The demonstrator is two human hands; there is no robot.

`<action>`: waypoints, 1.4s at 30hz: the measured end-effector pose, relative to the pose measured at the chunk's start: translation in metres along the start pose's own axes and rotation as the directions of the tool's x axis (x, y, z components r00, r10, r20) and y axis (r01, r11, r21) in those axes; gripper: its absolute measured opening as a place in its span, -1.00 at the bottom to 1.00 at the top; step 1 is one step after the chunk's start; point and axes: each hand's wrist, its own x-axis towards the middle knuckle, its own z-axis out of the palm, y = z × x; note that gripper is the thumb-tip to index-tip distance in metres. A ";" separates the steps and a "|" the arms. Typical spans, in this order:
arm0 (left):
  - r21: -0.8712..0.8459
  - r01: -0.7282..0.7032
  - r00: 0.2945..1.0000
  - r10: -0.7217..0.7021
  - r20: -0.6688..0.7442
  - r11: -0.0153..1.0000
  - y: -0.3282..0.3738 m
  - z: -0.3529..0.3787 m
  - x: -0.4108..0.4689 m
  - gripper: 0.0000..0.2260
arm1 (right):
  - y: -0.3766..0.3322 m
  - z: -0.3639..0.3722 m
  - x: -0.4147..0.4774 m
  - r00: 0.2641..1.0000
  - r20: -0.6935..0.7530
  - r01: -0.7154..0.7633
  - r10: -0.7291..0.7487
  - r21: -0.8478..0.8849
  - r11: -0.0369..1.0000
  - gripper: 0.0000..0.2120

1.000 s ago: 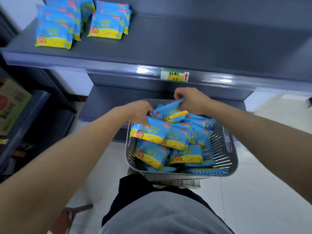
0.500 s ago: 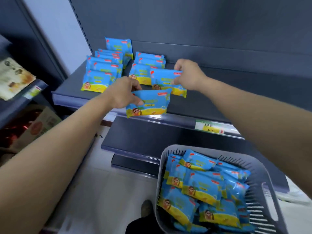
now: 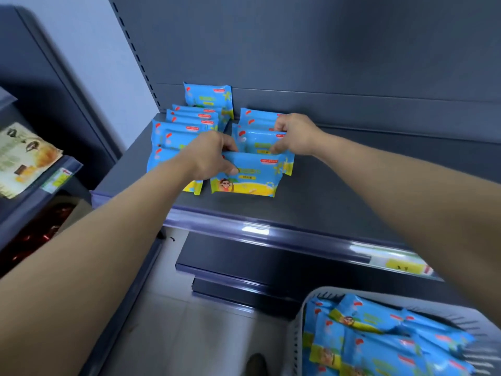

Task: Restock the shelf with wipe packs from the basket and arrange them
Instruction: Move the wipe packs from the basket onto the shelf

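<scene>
On the dark grey shelf (image 3: 339, 185) stand two rows of blue-and-yellow wipe packs. The left row (image 3: 187, 123) runs back to the rear panel. My left hand (image 3: 211, 156) grips the top left edge of the front wipe pack (image 3: 249, 176) of the right row, which stands near the shelf's front. Just behind it, my right hand (image 3: 294, 132) pinches the top right of a second wipe pack (image 3: 257, 141). A grey basket (image 3: 303, 316) at the bottom right holds several more packs (image 3: 379, 337).
The shelf's price rail (image 3: 271, 232) carries a yellow tag (image 3: 404, 267) at the right. A neighbouring shelf unit at the left holds a printed box (image 3: 24, 158) and red packets (image 3: 40, 234) below. A lower shelf (image 3: 257, 264) and tiled floor lie underneath. My shoe tip (image 3: 256, 362) shows beside the basket.
Both hands lifted a wipe pack each out of the basket and carried them up to the shelf. The packs now stand in the right row, one behind the other.
</scene>
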 end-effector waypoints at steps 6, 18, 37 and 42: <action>0.024 -0.018 1.000 0.019 -0.022 1.000 -0.007 0.012 0.038 -0.72 | 0.014 -0.003 0.026 0.999 -0.032 -0.012 0.013 0.033 0.999 -0.67; 0.379 -0.007 0.981 0.080 -0.176 0.925 0.007 0.032 0.051 -0.49 | 0.025 -0.031 -0.019 0.970 -0.228 -0.050 0.079 0.131 0.990 -0.77; 0.190 -0.420 0.818 0.461 -0.345 0.888 0.145 0.121 -0.110 -0.66 | 0.046 -0.041 -0.247 0.945 -0.247 0.086 -0.214 -0.442 0.893 -0.60; 0.078 -0.435 0.888 0.442 -0.129 0.897 0.155 0.204 -0.150 -0.71 | 0.093 -0.009 -0.331 0.977 -0.164 0.053 -0.136 -0.430 0.901 -0.65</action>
